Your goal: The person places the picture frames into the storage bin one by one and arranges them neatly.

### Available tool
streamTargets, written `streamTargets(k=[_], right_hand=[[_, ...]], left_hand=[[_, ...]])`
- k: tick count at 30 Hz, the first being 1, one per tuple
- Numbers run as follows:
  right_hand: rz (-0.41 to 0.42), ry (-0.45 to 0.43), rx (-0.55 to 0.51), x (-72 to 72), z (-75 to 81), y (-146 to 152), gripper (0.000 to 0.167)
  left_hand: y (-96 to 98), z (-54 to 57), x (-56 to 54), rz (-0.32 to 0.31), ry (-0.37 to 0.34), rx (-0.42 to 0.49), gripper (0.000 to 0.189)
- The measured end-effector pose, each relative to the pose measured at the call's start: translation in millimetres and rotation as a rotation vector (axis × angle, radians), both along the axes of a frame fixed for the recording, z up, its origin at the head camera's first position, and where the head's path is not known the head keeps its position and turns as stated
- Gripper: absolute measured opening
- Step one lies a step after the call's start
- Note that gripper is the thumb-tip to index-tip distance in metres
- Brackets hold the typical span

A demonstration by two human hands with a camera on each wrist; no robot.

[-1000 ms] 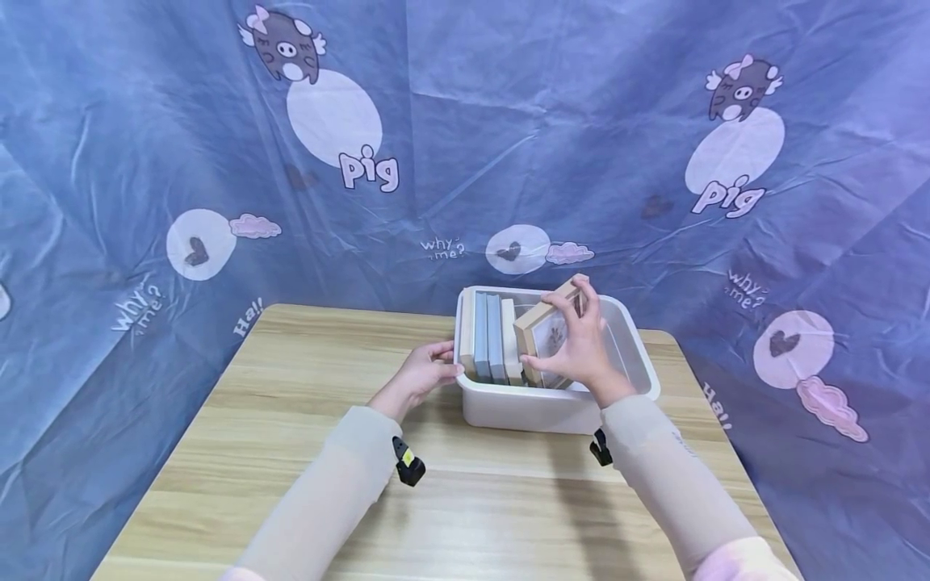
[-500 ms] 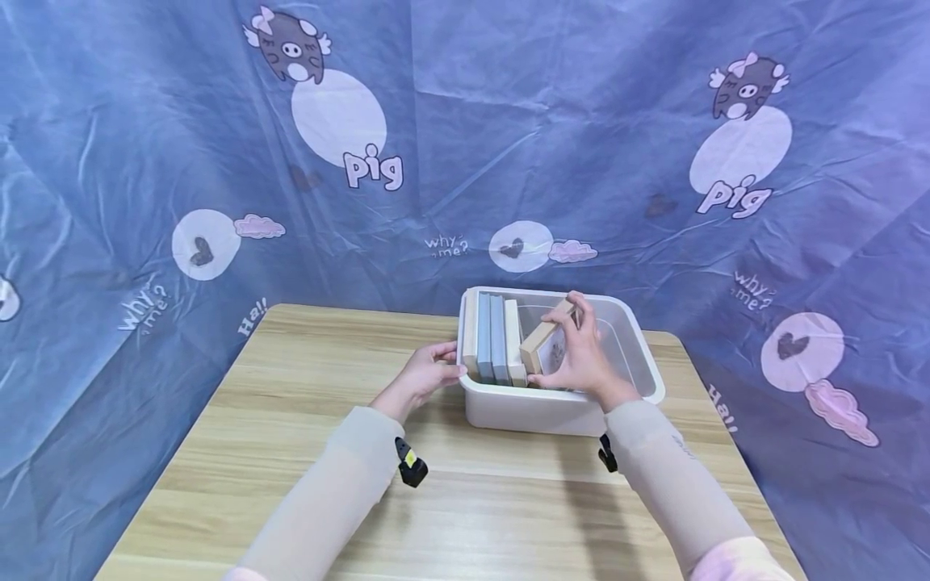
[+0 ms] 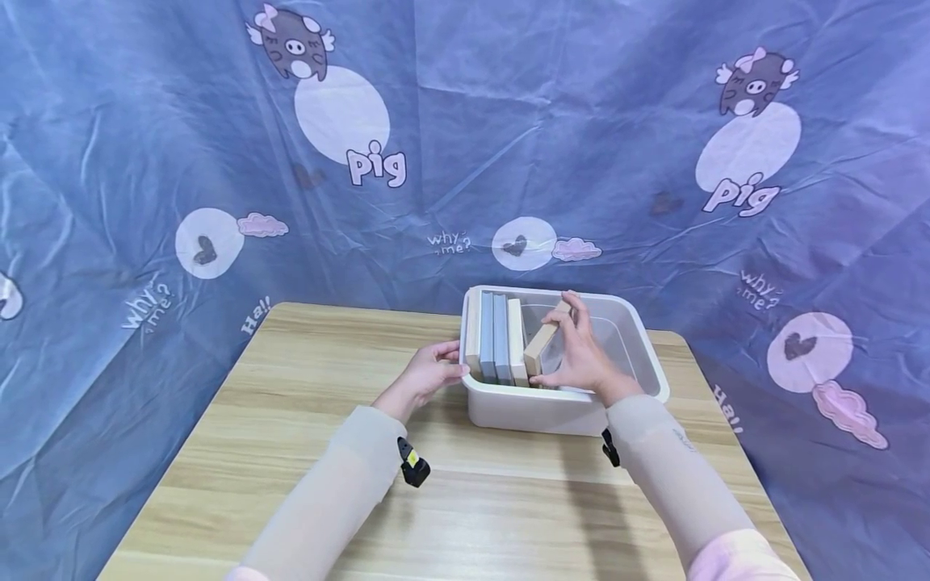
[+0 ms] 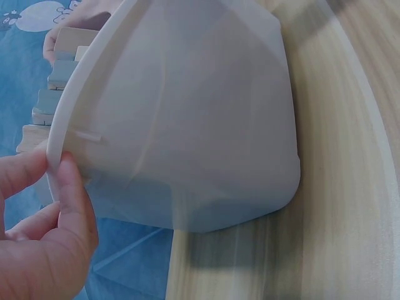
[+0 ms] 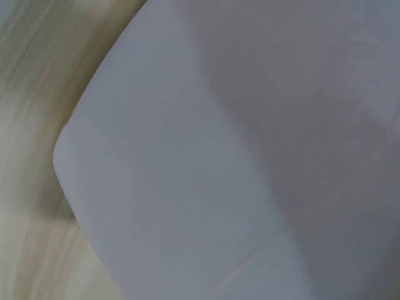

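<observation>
A white plastic bin [image 3: 538, 415] stands on the wooden table with several picture frames on edge in its left half. From the left they are a light wood frame [image 3: 473, 335], two blue-grey frames [image 3: 502, 343] side by side, and a pale wood frame [image 3: 517, 347]. My right hand [image 3: 584, 357] grips another wooden picture frame [image 3: 546, 336] inside the bin, slanted beside the pale one. My left hand [image 3: 424, 375] pinches the bin's left rim, thumb and fingers on either side of it in the left wrist view. The right wrist view shows only the bin's outer wall [image 5: 169, 162] and table.
The wooden table [image 3: 334, 379] extends to the left of the bin and in front of it. A blue printed cloth [image 3: 465, 121] hangs close behind the table and along both sides.
My right hand has lowered the wooden frame deeper into the bin and turned it more upright, closer to the row. My left hand has stayed on the rim.
</observation>
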State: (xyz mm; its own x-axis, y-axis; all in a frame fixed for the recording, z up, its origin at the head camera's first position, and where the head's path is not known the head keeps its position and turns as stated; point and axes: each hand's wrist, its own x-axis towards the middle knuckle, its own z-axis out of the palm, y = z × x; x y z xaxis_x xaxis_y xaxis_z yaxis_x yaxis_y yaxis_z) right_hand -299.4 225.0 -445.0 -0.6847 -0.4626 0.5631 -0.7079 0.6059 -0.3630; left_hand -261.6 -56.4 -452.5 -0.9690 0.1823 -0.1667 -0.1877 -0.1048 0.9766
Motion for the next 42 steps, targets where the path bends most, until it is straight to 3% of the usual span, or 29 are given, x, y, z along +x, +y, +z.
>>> streamTargets(k=[7,19,28,42], right_hand=[[0.038,0.007,0.038,-5.2,4.3,1,0.098],[0.048,-0.142,0.135,-4.6,19.5,2,0.096],[0.136,-0.108,0.188,-11.4,24.5,5,0.096],[0.184,-0.176,0.265,-12.9,38.3,-3,0.093]], left_hand=[[0.8,-0.1,-0.2,-0.002,0.000,-0.002,0.056],[0.8,0.1,0.1,0.006,0.003,-0.018,0.056],[-0.1,-0.4,0.3,-0.007,0.007,-0.008,0.056],[-2.7,-0.5,0.4,-0.005,0.014,-0.009,0.056]])
